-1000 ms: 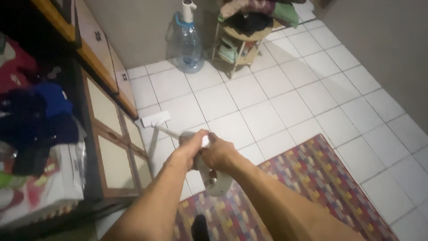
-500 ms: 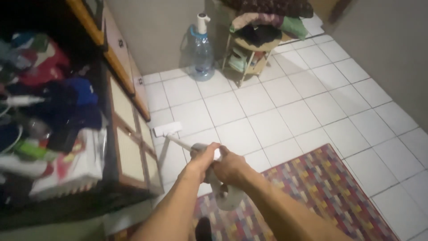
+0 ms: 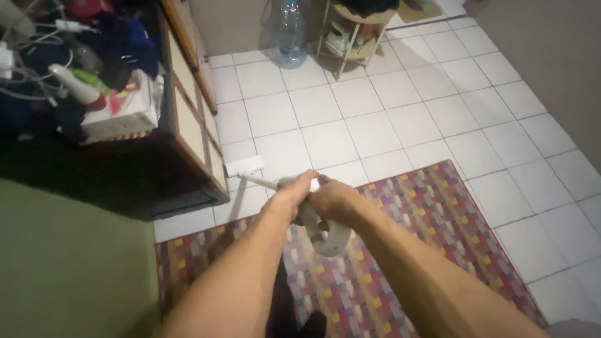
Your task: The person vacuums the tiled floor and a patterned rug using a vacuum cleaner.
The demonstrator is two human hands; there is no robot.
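Here the white stick vacuum (image 3: 313, 216) slants from its floor head (image 3: 244, 166) on the tiles, beside the cabinet (image 3: 194, 138), up over the patterned rug (image 3: 407, 250) to the hands. It looks rigid and fairly light, its smooth plastic best taken at the upper handle. The left hand (image 3: 289, 199) and right hand (image 3: 332, 201) meet there, fingers curled tight around it, touching each other.
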